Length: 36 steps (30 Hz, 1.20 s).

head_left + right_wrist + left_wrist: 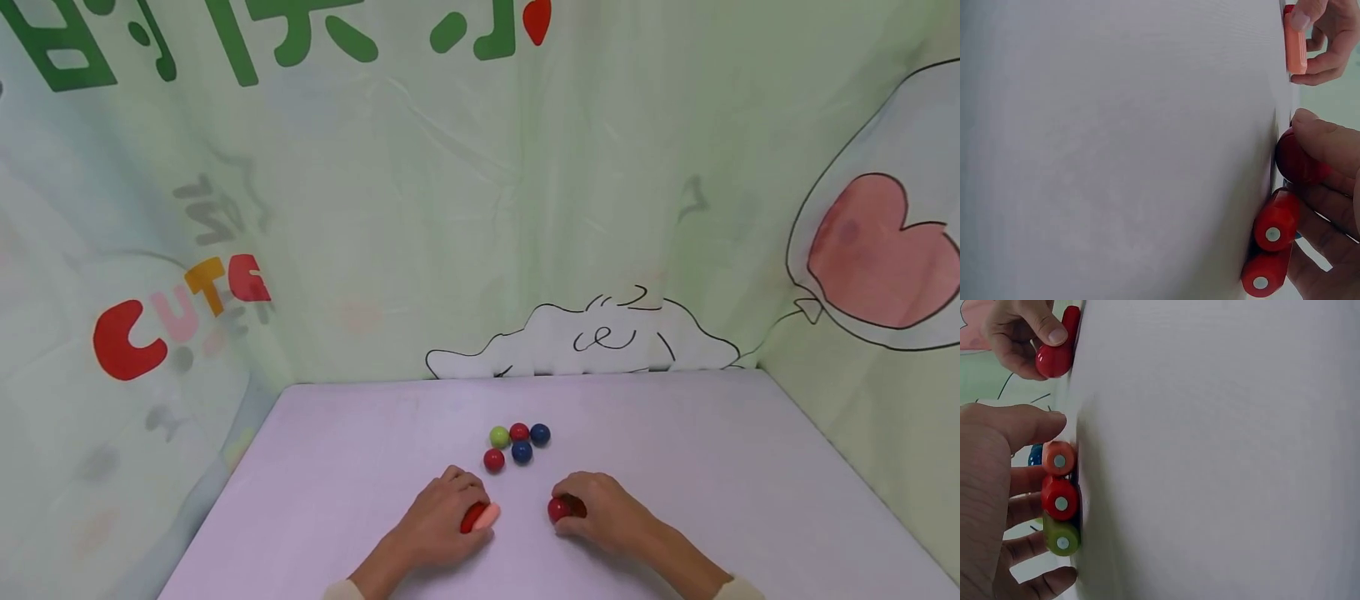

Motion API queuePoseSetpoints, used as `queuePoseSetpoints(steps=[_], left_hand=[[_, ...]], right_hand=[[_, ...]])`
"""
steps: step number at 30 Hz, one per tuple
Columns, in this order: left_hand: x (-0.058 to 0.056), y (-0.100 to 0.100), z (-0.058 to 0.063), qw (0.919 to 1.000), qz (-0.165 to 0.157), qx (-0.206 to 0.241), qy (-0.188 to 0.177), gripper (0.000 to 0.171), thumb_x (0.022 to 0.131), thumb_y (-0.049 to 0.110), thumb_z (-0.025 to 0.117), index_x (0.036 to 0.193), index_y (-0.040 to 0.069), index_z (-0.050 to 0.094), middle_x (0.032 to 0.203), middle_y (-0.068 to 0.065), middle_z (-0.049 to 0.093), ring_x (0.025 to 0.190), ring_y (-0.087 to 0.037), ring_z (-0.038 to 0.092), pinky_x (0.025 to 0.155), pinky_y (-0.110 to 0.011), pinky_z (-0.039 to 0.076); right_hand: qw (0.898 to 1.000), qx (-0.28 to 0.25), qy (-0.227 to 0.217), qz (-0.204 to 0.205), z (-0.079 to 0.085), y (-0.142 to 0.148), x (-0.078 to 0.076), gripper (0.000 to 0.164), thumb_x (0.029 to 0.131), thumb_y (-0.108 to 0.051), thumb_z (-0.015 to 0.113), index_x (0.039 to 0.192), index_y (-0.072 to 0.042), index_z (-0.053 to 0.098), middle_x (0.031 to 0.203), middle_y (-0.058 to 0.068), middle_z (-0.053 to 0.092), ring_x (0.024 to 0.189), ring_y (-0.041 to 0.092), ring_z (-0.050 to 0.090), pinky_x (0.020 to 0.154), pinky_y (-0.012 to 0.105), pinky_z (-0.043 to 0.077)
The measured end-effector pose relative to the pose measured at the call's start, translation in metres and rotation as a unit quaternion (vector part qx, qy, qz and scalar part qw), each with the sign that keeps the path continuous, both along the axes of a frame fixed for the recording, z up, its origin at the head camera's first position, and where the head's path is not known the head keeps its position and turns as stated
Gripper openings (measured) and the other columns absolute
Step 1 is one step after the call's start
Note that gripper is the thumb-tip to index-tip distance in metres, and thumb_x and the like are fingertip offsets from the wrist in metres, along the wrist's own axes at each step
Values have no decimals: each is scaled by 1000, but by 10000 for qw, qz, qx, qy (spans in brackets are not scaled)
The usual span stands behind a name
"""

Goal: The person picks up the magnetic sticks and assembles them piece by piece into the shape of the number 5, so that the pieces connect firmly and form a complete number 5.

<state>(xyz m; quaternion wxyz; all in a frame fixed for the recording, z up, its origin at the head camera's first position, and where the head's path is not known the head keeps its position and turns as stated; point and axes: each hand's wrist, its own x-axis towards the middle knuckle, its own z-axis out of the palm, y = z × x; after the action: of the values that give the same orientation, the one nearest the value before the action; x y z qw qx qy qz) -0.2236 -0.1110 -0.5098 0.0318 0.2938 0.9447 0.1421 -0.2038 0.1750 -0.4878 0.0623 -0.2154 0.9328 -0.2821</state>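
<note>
Left hand point(444, 518) curled round a row of three: pink cylinder point(1060, 456), red cylinder point(1061, 497), green cylinder point(1062, 538). Right hand point(613, 512) grasps a red ball point(558, 508), with two red cylinders point(1278, 220) beside it, against its fingers. Five balls point(522, 452) lie ahead, between the hands.

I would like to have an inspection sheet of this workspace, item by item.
Surface: pale purple table
Job's things: salmon, red and green cylinders at the left hand; a ball and two red cylinders at the right hand; five loose balls beyond
Clutter: nothing seen
Hands: left curled round its cylinders; right gripping the ball
Cables: nothing seen
Surroundings: printed cloth behind and at both sides
</note>
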Motion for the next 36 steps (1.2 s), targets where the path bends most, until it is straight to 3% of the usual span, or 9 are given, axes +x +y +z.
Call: queuePoseSetpoints(steps=[7,17,22,28,36], left_hand=[[-1,11,-1,9995,197,-43,243,31,89,51,71,106,25,73,112,8,63,108,-14,50,90,-38,50],[3,26,1,9975,307,71,629,20,93,40,69,94,20,73,94,8,62,102,-15,51,84,-38,45],[4,34,2,9975,304,163,621,22,96,40,66,98,20,74,98,9,68,106,-14,53,89,-38,45],[3,46,11,9972,222,474,535,24,97,41,67,103,20,76,86,15,67,102,-11,54,89,-35,44],[2,57,19,9977,53,476,472,23,96,40,69,104,19,76,83,15,65,93,-7,52,83,-29,44]], right_hand=[[10000,-39,16,69,-2,3,0,39,81,-25,86,112,-8,72,107,0,70,94,18,59,86,44,57],[9999,-61,79,59,-4,5,-2,40,80,-26,86,112,-8,72,107,-1,70,94,17,60,85,43,57],[9999,-73,96,55,-5,6,-3,41,80,-29,87,112,-8,72,106,-2,70,94,17,59,85,44,57],[9999,-69,85,43,-3,7,-2,42,80,-30,87,113,-9,72,104,-5,69,93,15,59,84,42,57],[9999,-50,72,59,-3,6,-3,41,80,-29,87,112,-8,72,104,-3,70,92,17,59,85,44,57]])
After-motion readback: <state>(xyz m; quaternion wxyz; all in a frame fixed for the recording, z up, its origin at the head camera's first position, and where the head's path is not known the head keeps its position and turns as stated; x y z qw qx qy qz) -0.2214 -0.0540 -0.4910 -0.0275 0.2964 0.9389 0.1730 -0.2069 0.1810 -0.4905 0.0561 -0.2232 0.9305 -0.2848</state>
